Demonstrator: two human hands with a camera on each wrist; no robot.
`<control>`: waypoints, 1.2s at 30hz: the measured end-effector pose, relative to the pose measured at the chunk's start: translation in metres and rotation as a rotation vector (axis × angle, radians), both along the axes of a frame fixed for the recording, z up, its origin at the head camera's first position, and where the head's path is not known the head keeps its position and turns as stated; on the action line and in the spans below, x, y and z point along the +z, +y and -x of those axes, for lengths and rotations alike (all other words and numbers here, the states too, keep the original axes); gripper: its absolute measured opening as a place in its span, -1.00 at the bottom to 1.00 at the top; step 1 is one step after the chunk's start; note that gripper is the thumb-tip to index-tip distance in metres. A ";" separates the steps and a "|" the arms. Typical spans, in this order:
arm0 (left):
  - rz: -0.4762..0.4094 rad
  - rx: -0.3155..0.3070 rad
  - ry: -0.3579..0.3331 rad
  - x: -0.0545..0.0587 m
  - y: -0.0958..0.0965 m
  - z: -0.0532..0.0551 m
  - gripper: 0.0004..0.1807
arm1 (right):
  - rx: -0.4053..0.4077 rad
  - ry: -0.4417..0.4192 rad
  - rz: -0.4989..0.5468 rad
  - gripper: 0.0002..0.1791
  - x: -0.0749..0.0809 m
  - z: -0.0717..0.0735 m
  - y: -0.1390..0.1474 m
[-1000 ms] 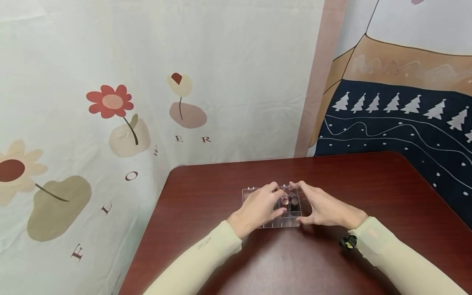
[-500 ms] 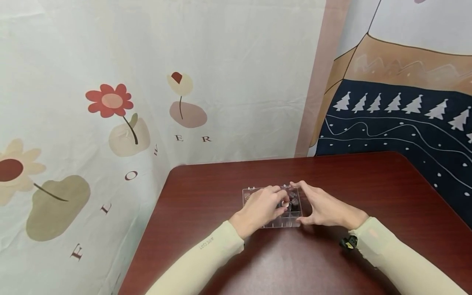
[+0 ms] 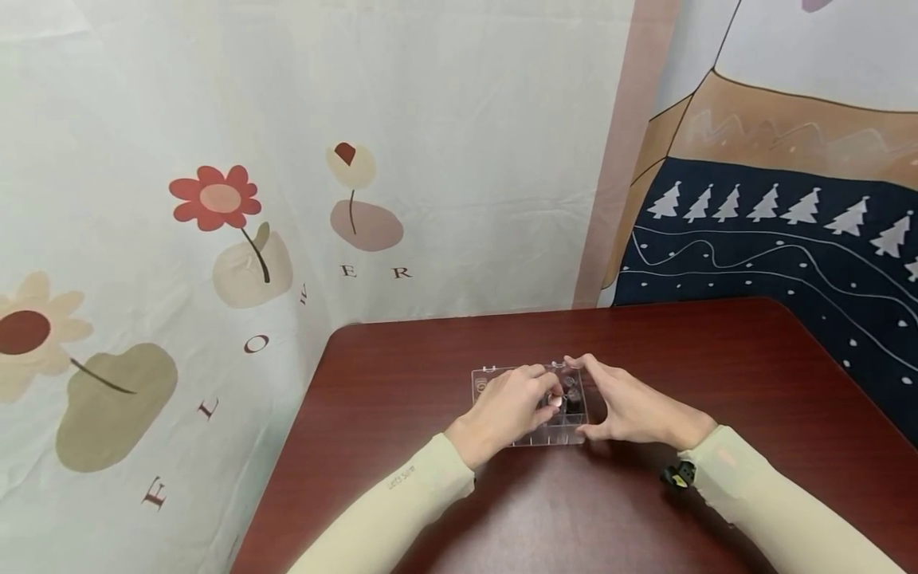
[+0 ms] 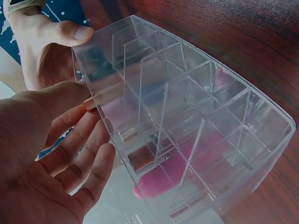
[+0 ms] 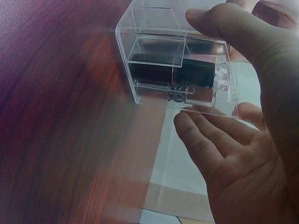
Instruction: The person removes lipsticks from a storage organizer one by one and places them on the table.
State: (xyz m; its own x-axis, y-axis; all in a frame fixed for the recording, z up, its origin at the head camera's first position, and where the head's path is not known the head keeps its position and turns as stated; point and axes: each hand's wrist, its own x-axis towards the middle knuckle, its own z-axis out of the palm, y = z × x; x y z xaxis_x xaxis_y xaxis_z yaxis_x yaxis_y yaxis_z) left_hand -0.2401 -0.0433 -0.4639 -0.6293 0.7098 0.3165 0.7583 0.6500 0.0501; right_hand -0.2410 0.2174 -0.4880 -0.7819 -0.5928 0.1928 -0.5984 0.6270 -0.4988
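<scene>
In the head view a clear plastic compartment box (image 3: 532, 437) stands on the table. My right hand (image 3: 631, 402) holds the box's right end, thumb at the near side and fingers at the far side. My left hand (image 3: 505, 406) reaches over the top, and its thumb and fingers pinch a small tube with a pale, shiny end (image 3: 555, 401). Its kind is mostly hidden by the fingers. A bright pink tube (image 4: 161, 182) lies inside, seen through the wall in the left wrist view. Dark cylinders (image 5: 194, 72) with a clear end sit by the right wall.
The box rests on a reddish-brown table (image 3: 430, 351) with rounded corners. Behind it hangs a pale cloth (image 3: 488, 159) printed with flowers and letters. A dark blue cloth (image 3: 760, 255) with white trees hangs at the right.
The left hand's fingers have drawn together round the small tube, whose pale end now faces up more. My right hand and the box have stayed in place.
</scene>
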 end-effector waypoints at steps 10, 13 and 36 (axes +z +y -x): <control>-0.045 -0.016 0.009 0.001 -0.006 -0.003 -0.86 | 0.001 0.041 0.009 0.05 -0.003 -0.001 -0.001; -0.074 -0.021 -0.002 0.004 -0.009 -0.004 -0.84 | 0.002 0.038 0.009 0.06 -0.003 -0.002 -0.001; -0.287 -0.065 0.069 0.029 -0.042 -0.002 -0.78 | -0.003 -0.009 0.034 0.05 -0.003 0.000 0.000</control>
